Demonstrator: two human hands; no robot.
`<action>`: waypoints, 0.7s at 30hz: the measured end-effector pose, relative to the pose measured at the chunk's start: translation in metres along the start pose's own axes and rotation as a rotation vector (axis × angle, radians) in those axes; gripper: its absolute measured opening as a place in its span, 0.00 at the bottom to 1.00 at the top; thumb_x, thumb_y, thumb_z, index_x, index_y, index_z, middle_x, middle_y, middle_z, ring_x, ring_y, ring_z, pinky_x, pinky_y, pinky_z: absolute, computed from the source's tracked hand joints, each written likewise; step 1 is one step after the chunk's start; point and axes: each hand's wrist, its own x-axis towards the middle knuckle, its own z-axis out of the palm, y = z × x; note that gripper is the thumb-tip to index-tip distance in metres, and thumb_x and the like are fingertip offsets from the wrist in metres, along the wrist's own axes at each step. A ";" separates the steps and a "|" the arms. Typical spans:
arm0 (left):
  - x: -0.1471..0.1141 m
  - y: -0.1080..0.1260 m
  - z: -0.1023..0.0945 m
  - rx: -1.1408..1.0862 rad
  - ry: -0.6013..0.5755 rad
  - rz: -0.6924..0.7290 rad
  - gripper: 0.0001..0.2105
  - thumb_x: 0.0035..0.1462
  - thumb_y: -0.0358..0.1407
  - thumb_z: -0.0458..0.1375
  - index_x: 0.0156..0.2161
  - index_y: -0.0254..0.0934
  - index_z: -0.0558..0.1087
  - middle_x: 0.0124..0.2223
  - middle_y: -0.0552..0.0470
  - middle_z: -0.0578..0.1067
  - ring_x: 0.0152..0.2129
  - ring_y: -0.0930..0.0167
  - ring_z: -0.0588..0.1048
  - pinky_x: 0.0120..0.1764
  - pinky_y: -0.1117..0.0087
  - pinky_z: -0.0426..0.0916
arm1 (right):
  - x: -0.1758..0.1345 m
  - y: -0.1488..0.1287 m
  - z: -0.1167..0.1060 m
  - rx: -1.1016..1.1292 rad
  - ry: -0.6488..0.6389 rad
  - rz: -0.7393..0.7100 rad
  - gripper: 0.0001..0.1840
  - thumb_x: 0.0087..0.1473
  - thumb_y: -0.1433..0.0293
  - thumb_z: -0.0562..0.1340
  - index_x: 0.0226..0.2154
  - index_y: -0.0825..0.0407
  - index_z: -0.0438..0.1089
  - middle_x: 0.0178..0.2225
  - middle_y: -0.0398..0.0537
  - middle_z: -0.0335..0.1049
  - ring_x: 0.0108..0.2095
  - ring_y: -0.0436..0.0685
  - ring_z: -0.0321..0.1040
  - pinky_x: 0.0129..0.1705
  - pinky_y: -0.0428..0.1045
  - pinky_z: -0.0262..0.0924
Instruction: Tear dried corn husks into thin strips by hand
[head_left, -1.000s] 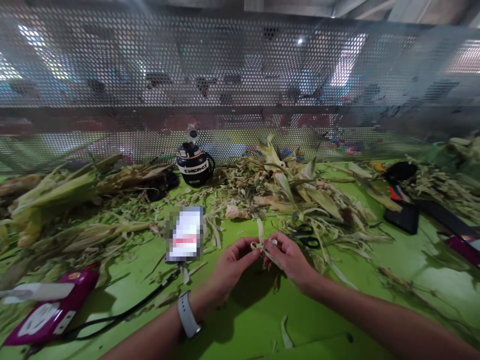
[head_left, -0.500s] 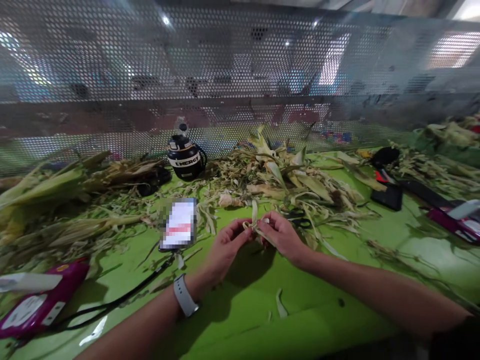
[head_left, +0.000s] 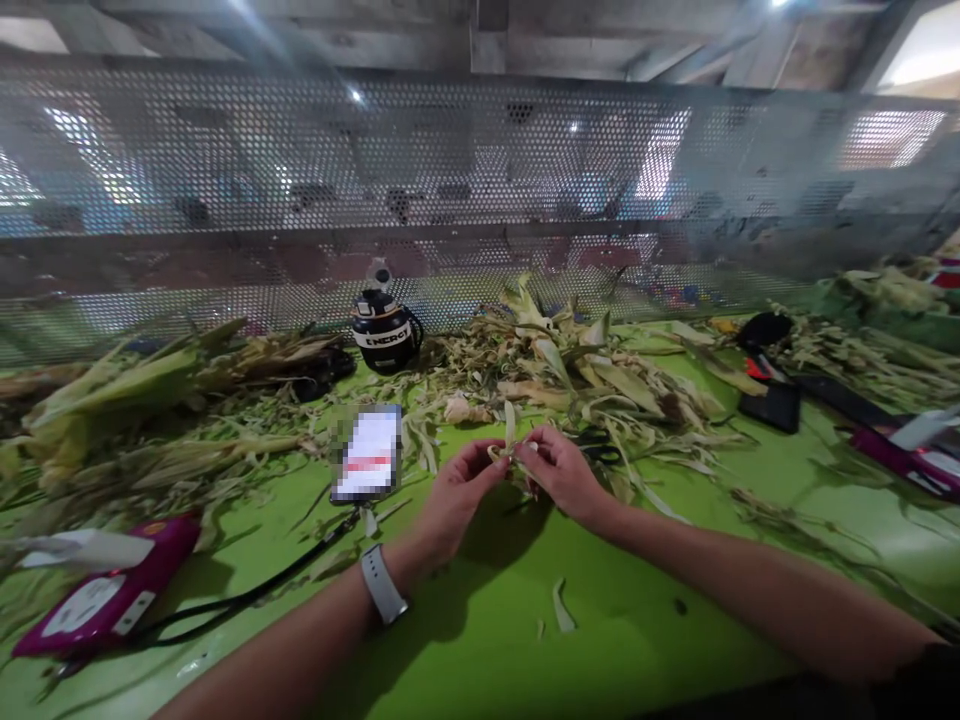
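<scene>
Both hands meet over the green table (head_left: 480, 650), pinching a pale strip of corn husk (head_left: 511, 425) that bends into a small loop and sticks up between the fingers. My left hand (head_left: 457, 495) grips it from the left side, thumb and fingertips pressed together. From the right, my right hand (head_left: 564, 475) pinches the same strip with thumb and forefinger. The fingers partly cover the husk, so its lower part is hard to make out. Just behind my right hand lie dark-handled scissors (head_left: 600, 448).
A heap of corn husks (head_left: 570, 360) lies behind the hands, with more husks (head_left: 135, 400) at left. A black jug (head_left: 386, 335) stands before a perforated metal screen (head_left: 465, 160). A lit phone (head_left: 371, 455), purple power banks (head_left: 112, 595) and a cable (head_left: 270, 585) surround the work spot.
The camera has tilted up a little, so the background sits lower in view. Both hands stay together, pinching the husk strip almost as before.
</scene>
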 end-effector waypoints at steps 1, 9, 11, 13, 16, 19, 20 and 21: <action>0.000 -0.001 -0.001 -0.007 -0.001 -0.007 0.14 0.45 0.37 0.65 0.39 0.37 0.72 0.34 0.55 0.74 0.31 0.75 0.71 0.38 0.73 0.65 | 0.000 0.000 0.000 -0.004 -0.001 0.008 0.17 0.50 0.54 0.60 0.29 0.50 0.58 0.18 0.35 0.59 0.16 0.45 0.56 0.18 0.43 0.54; 0.006 -0.004 -0.003 -0.098 0.086 -0.055 0.16 0.42 0.37 0.67 0.37 0.35 0.71 0.31 0.53 0.75 0.28 0.73 0.72 0.34 0.71 0.67 | 0.002 0.003 0.000 -0.037 -0.047 0.094 0.18 0.52 0.53 0.58 0.35 0.50 0.57 0.20 0.37 0.64 0.16 0.47 0.60 0.18 0.43 0.57; 0.009 -0.003 -0.005 -0.088 0.122 -0.033 0.16 0.41 0.37 0.67 0.36 0.34 0.71 0.31 0.54 0.75 0.27 0.74 0.72 0.34 0.73 0.67 | 0.001 0.004 0.000 -0.064 -0.066 0.109 0.22 0.51 0.55 0.59 0.41 0.50 0.55 0.21 0.37 0.66 0.17 0.47 0.61 0.19 0.43 0.57; 0.010 -0.001 -0.006 -0.062 0.148 -0.017 0.15 0.42 0.36 0.66 0.36 0.34 0.70 0.30 0.55 0.74 0.26 0.76 0.71 0.34 0.74 0.67 | -0.002 0.004 0.000 -0.111 -0.063 0.082 0.24 0.51 0.57 0.61 0.45 0.51 0.53 0.22 0.37 0.65 0.18 0.48 0.62 0.20 0.44 0.58; 0.011 0.001 -0.008 -0.027 0.187 -0.015 0.16 0.44 0.36 0.65 0.38 0.34 0.69 0.28 0.56 0.74 0.25 0.76 0.71 0.34 0.74 0.67 | -0.006 0.004 -0.002 -0.281 -0.023 -0.013 0.18 0.55 0.61 0.58 0.44 0.51 0.55 0.22 0.38 0.65 0.22 0.50 0.64 0.24 0.45 0.60; 0.012 0.002 -0.009 -0.022 0.219 -0.013 0.16 0.44 0.35 0.65 0.38 0.36 0.67 0.27 0.57 0.74 0.25 0.76 0.72 0.34 0.73 0.68 | -0.007 0.003 -0.007 -0.579 -0.033 -0.193 0.10 0.58 0.65 0.55 0.42 0.51 0.60 0.27 0.44 0.69 0.27 0.53 0.67 0.29 0.47 0.61; 0.012 0.002 -0.010 -0.019 0.222 -0.014 0.15 0.44 0.36 0.65 0.37 0.36 0.67 0.28 0.57 0.74 0.25 0.76 0.72 0.34 0.73 0.68 | -0.007 0.003 -0.008 -0.683 -0.058 -0.277 0.09 0.58 0.67 0.55 0.41 0.52 0.62 0.29 0.46 0.70 0.29 0.54 0.68 0.31 0.48 0.61; 0.013 0.001 -0.010 -0.011 0.220 -0.019 0.14 0.44 0.36 0.65 0.36 0.36 0.68 0.29 0.56 0.74 0.26 0.76 0.72 0.34 0.73 0.68 | -0.007 0.002 -0.010 -0.783 -0.089 -0.368 0.08 0.59 0.69 0.54 0.41 0.52 0.63 0.32 0.48 0.71 0.32 0.54 0.68 0.33 0.48 0.62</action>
